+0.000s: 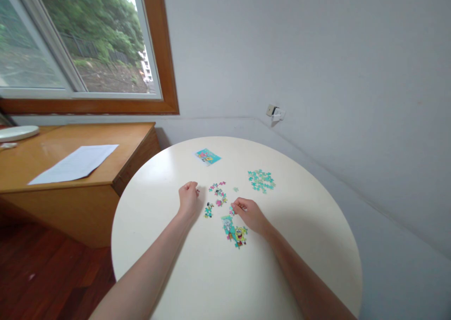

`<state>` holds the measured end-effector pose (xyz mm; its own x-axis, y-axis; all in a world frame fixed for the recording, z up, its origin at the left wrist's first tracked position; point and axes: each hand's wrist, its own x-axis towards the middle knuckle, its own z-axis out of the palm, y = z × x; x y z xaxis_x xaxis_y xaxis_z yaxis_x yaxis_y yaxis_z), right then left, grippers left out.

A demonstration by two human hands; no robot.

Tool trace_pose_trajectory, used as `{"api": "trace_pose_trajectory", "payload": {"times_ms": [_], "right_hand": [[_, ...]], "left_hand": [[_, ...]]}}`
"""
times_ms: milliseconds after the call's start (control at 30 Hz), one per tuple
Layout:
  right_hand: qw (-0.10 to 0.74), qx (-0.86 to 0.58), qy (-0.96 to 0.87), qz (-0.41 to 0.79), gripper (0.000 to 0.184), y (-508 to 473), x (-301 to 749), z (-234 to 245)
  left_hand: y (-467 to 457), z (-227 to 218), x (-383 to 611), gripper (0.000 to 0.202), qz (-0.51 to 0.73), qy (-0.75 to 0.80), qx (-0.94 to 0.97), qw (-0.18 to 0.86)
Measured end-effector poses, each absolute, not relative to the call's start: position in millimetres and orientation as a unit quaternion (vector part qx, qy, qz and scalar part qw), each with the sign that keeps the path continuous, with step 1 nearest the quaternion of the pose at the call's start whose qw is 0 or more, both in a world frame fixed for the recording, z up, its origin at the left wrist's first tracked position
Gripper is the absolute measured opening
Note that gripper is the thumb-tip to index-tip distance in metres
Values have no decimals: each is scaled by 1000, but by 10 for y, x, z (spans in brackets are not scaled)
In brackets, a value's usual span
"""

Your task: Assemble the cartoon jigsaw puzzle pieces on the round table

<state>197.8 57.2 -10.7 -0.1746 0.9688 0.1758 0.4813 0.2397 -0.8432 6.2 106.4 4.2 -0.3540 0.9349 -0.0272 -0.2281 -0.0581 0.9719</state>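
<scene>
On a round white table lies a partly joined jigsaw puzzle with a yellow and a teal cartoon figure. Just above it, my right hand pinches a small pink and teal puzzle piece. My left hand is closed in a loose fist left of the loose pieces, with a dark bit of a puzzle piece showing at its fingers. Between my hands several loose puzzle pieces are scattered. A small joined cluster lies nearer to me, and a single pale green piece sits apart.
A pile of teal and green pieces is at the right of the white table. Towards the back lies a picture card. A wooden desk with a paper sheet stands at left, under a window. A wall socket is behind.
</scene>
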Motion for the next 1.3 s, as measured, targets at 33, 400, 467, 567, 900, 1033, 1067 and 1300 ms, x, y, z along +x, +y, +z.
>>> {"api": "trace_pose_trajectory", "payload": {"times_ms": [33,400,467,567,900,1033,1067,1300], "right_hand": [[375,-521,-694,327,28,571,1979,-106],[380,-517,-697,321,27,570,1975,-97],[382,-519,-694,322,27,569,1970,-98],[392,-524,-680,329,27,570,1961,-102],[433,-525,-675,284,27,501,1891,16],[438,-509,-680,294,24,476,1848,37],[439,-507,-679,299,24,474,1840,35],[434,-516,-672,307,25,477,1827,35]], "left_hand": [[1066,40,62,28,641,516,342,454],[1050,52,69,27,644,515,345,449],[1048,47,72,27,642,514,350,448],[1050,43,74,28,640,509,361,448],[825,184,257,29,505,391,525,562],[720,209,350,35,433,325,552,634],[711,209,358,35,421,316,552,647],[729,178,347,30,397,311,547,669]]}}
